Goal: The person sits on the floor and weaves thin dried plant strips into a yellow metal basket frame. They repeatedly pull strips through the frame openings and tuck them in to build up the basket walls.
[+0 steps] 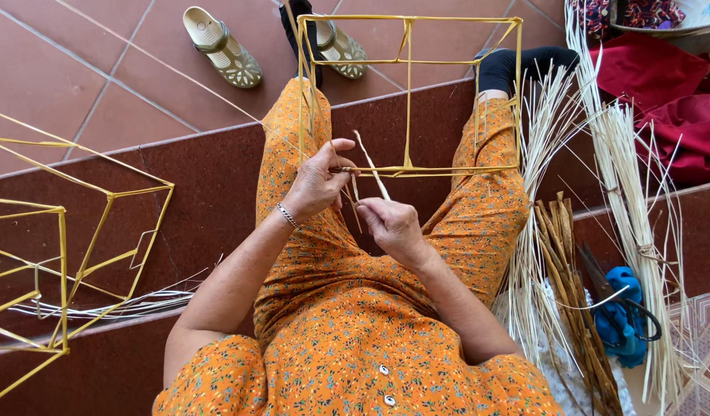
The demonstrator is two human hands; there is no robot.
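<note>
Your left fingers (341, 158) pinch the near bottom bar of the yellow bamboo frame (407, 92), which rests on your lap. The bar runs left to right across your knees; the frame's uprights point away from you toward the floor tiles (100, 69). Your right fingers (368, 206) press together around a thin pale strip (370, 173), its long axis slanting up and to the left, tip at the bar. Left hand (316, 183) bends inward at the wrist, bracelet (287, 215) showing; right hand (393, 227) sits just below, knuckles up. Both forearms angle in from your sides. Loose strips (625, 192) lie at your right.
</note>
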